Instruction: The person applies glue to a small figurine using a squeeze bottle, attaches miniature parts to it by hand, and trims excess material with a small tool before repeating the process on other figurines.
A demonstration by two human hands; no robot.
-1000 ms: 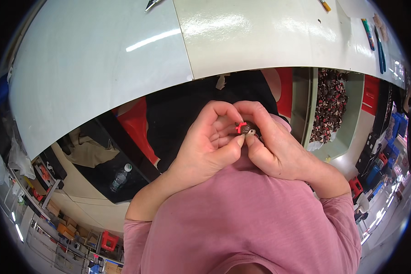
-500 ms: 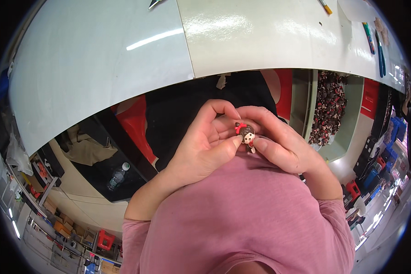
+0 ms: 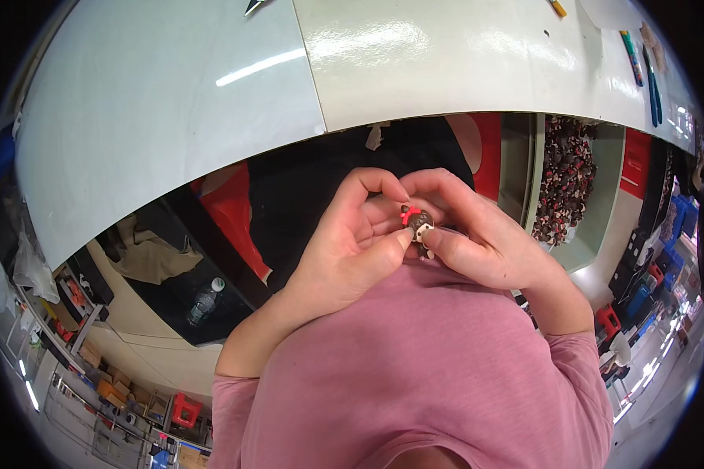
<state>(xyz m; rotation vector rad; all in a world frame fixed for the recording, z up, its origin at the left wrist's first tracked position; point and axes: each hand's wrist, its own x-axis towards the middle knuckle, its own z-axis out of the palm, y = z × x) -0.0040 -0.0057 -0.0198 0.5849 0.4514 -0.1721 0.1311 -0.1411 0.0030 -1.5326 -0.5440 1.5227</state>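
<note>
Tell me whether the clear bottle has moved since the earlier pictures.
No: judged against the black surface under it, the clear bottle lies in the same place.

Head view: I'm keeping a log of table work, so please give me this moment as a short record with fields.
Held thing: small figure with a brown head and a red bow
Left hand: thumb against the figure
Right hand: thumb at the figure's pale face
Hand position: close together, near the pink shirt, on the person's side of the table
To the right: pale green bin holding many brown, red and pale pieces
To the left: clear bottle with a pale cap
</note>
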